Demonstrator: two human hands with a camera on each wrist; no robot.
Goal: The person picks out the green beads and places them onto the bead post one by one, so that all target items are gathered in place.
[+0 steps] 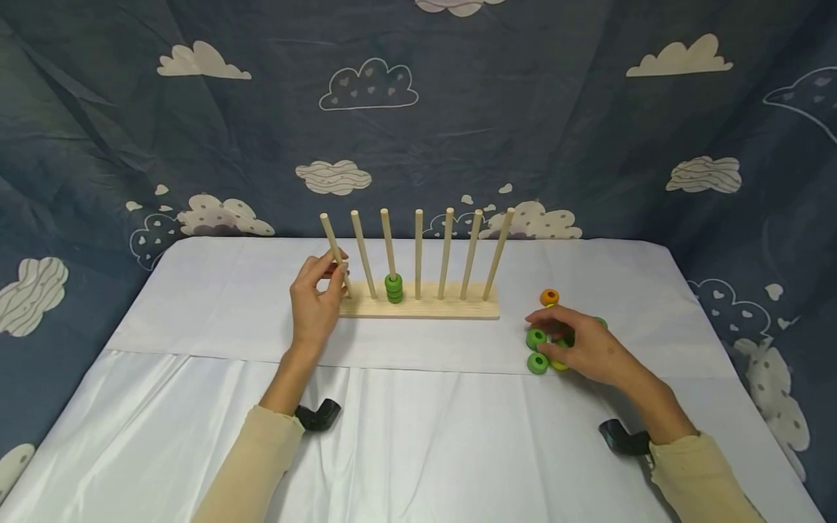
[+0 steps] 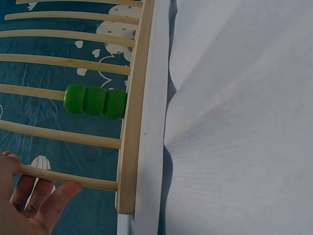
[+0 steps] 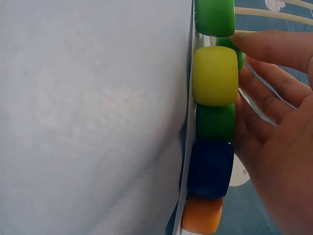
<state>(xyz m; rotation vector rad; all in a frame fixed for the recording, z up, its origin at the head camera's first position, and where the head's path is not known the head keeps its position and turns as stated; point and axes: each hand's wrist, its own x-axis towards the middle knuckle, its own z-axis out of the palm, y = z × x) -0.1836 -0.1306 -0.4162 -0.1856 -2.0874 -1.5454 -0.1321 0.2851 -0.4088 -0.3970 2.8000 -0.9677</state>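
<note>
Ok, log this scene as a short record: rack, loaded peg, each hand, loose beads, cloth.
rack: wooden rack, seven upright pegs
loaded peg: third from left, three green beads
left hand: left hand holds leftmost peg
right hand: right hand at loose beads; grip unclear
loose bead colours: green, yellow, blue, orange
cloth: white cloth

Backdrop [image 1: 523,131]: dark blue cloth across the top of the frame, creased at upper left. Pale prints on it. Solid cloud [image 1: 203,62], upper left; second solid cloud [image 1: 680,59], upper right; outlined cloud [image 1: 368,87] with small hearts, upper centre; wavy-lined cloud [image 1: 33,296], left edge. White-draped table [image 1: 458,450] below, wrinkled toward lower left.
</note>
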